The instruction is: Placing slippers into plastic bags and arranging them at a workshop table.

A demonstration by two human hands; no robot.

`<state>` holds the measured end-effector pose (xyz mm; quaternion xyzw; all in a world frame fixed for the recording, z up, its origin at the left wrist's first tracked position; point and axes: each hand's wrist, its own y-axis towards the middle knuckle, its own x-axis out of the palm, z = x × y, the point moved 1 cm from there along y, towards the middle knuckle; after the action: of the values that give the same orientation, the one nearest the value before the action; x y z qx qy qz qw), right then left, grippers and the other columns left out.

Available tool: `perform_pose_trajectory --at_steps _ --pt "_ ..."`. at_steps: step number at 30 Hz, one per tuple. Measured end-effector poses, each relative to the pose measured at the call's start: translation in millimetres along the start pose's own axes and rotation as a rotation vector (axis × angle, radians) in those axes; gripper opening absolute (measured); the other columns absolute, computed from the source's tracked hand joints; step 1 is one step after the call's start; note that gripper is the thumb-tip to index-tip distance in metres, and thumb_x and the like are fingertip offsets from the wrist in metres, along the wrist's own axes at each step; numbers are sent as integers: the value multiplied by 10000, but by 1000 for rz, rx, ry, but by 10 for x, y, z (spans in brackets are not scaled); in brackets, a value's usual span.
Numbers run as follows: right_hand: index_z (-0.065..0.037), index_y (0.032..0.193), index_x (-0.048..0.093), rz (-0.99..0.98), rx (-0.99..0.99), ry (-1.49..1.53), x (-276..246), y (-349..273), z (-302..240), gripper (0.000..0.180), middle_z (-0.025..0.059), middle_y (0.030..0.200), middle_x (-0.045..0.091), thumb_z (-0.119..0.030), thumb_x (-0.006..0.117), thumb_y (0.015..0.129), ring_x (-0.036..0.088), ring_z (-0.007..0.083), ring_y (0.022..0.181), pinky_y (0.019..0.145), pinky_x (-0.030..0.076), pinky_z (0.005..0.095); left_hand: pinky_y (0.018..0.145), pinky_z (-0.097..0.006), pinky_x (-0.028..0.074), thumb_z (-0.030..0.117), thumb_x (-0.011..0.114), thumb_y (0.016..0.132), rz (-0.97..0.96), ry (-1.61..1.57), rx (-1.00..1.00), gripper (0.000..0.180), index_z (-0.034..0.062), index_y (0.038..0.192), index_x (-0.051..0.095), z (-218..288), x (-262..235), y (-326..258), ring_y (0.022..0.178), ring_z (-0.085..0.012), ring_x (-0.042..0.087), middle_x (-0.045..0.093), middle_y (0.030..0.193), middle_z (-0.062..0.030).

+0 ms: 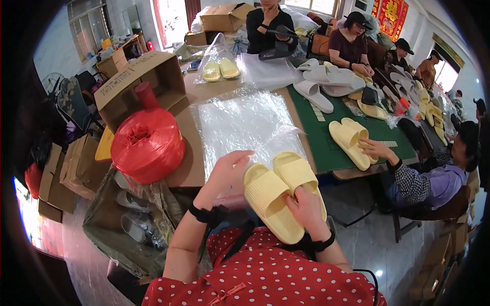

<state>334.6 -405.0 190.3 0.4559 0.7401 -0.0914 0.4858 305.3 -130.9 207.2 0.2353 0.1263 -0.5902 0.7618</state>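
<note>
Slippers first: a pair of pale yellow foam slides (pixel 283 191) lies side by side, soles up, just over the wearer's red polka-dot lap at the near edge of the table. The right hand (pixel 306 211) is closed around the pair from below, thumb pressing between the two soles and fingers curled under the right-hand slide, so the two stay stacked together as one bundle. The left hand (pixel 229 171) is partly open, fingers spread and bent, its tips resting on the toe end of the left slide and on the edge of the clear plastic bags (pixel 245 122) spread flat on the table just beyond.

Judged from this, the work in hand looks like bagging the pair. To do it well, the right hand should keep the slides square and tight against each other, while the left pinches up only the top bag and opens its mouth wide before the toes go in; thin film clings, so two sheets could lift together.

To the left of the bags sits a big red spool of plastic twine (pixel 148 143), and behind it an open cardboard box (pixel 140 84). Farther along, a green mat (pixel 337 148) holds more yellow and white slides, where another person's hand (pixel 375 149) rests on a yellow pair (pixel 349 140). More people sit at the far end.
</note>
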Motion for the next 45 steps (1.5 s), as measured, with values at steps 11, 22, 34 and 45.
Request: perform_pose_trajectory --at_steps 11,22,34,45 --pt "-19 929 565 27 -11 -67 111 156 -91 232 199 854 625 -234 654 921 639 410 737 653 507 518 1153 -485 361 169 556 978 -47 496 472 379 68 1340 600 352 353 -270 1404 -438 391 464 1485 -229" --pt "-18 886 532 50 27 -41 542 503 91 212 232 823 599 -185 662 900 606 451 788 664 473 535 1166 -448 331 297 548 1015 -246 270 415 547 48 1478 398 808 -329 -42 1391 -401 417 402 1549 -195" --pt "-4 789 517 130 -60 12 636 522 97 276 245 740 573 -200 672 907 583 443 716 613 437 512 916 -466 515 376 563 962 465 352 -162 905 -108 1537 61 532 -1780 1596 1037 -421 663 682 1122 -278" --pt "-6 819 533 89 76 75 656 501 30 266 242 758 594 -214 661 925 593 440 719 625 452 516 1209 -498 251 580 679 856 -200 639 516 905 18 1498 377 403 -115 -127 1460 -450 283 395 1527 -257"
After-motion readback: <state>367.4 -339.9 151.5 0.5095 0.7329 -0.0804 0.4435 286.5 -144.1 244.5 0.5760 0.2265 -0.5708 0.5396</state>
